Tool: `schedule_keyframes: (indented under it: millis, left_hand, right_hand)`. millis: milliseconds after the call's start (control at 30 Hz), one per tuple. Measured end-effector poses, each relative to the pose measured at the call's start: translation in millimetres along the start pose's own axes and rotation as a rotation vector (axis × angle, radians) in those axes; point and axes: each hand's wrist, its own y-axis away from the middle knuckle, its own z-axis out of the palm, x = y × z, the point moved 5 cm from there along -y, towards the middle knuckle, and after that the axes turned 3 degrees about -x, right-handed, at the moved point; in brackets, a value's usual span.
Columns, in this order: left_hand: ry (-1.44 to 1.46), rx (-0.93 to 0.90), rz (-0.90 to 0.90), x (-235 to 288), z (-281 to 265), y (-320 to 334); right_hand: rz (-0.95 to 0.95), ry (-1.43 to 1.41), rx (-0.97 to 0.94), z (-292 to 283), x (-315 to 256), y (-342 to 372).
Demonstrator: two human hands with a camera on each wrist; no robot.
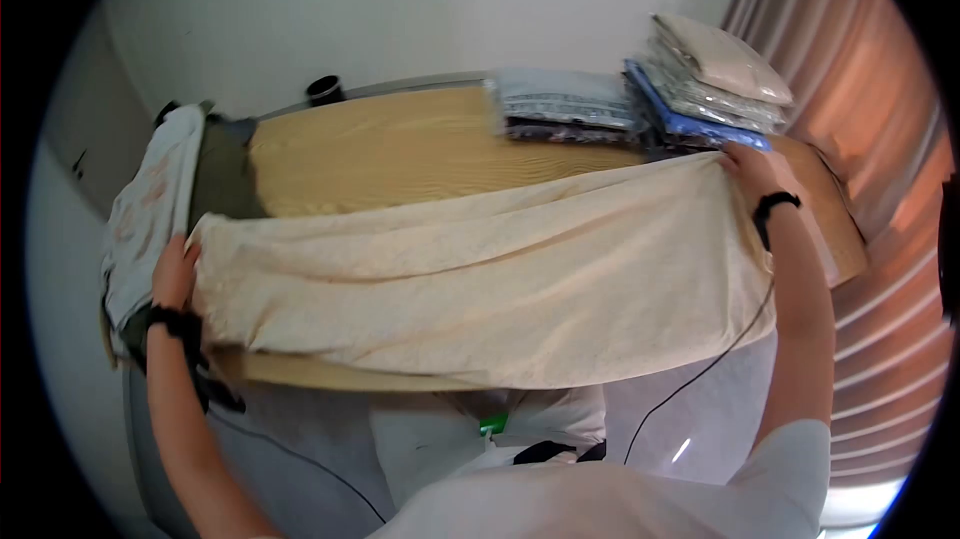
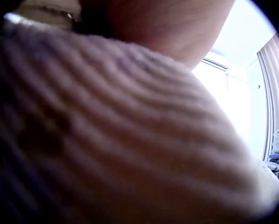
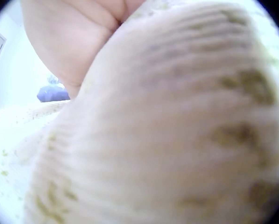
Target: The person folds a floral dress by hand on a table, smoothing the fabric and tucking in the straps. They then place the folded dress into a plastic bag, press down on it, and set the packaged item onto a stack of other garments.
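A long cream cloth (image 1: 480,279) stretches between both hands over a wooden table (image 1: 390,144), its lower part hanging past the front edge. My left hand (image 1: 175,274) grips the cloth's left end, beside a pile of clothes. At the upper right corner my right hand (image 1: 750,174) pinches the other end, near the stacked packages. Ribbed fabric (image 2: 144,126) fills most of the left wrist view, below part of the left hand (image 2: 162,28). In the right wrist view, ribbed fabric with greenish marks (image 3: 167,116) lies against the right hand (image 3: 74,37); fingertips are hidden there.
Folded garments in clear plastic (image 1: 570,104) and a taller stack of packages (image 1: 715,79) stand at the back right. White and olive clothes (image 1: 150,199) lie at the left end. A black cup (image 1: 325,91) is at the back. Curtains (image 1: 880,189) hang on the right.
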Motion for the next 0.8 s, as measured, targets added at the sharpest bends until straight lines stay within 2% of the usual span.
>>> schedule_keyframes:
  millis: [33,67,100,167,200,267,300,433,500,633,700,733,800]
  left_hand:
    - [-0.013,-0.032,-0.001,-10.2,12.1,-5.9]
    - [-0.003,-0.095,-0.002,-20.7,25.2,-13.2]
    - [0.041,-0.098,0.072,-27.4,35.7,-17.9]
    - [0.001,-0.158,0.033,-40.7,56.3,-20.7]
    - [-0.010,-0.220,0.026,-38.1,61.5,-21.3]
    - [-0.022,-0.288,0.012,-35.9,68.8,-22.8]
    - [0.046,-0.288,0.013,-33.8,71.2,-22.8]
    - [0.171,-0.269,0.024,-53.3,86.4,-26.2]
    - [0.183,-0.243,0.025,-65.0,94.2,-28.9]
    - [0.210,-0.317,0.003,-67.3,97.8,-31.0]
    - [0.196,-0.318,0.000,-69.4,96.6,-30.6]
    - [0.193,-0.323,0.003,-70.2,96.9,-30.2]
    - [0.187,-0.331,0.007,-68.8,96.1,-28.5]
  right_hand:
    - [0.058,0.112,-0.086,-1.7,-11.4,-4.5]
    - [0.011,0.028,-0.050,32.1,21.8,-21.4]
    - [0.025,0.001,-0.095,47.6,33.9,-29.7]
    - [-0.037,0.028,-0.096,72.6,51.1,-38.3]
    - [0.026,0.059,-0.200,79.7,59.7,-41.9]
    - [0.062,-0.154,-0.187,89.4,84.2,-46.6]
    - [0.114,-0.286,-0.181,90.1,93.6,-45.9]
    - [0.187,-0.281,-0.331,85.6,117.9,-32.5]
    - [0.278,-0.098,-0.345,91.1,129.0,-24.3]
    - [0.281,-0.091,-0.300,92.0,121.1,-16.4]
    - [0.322,-0.219,-0.434,93.4,121.3,-16.2]
    - [0.320,-0.222,-0.438,91.0,121.0,-16.0]
    - [0.240,-0.297,-0.301,82.5,126.7,-13.7]
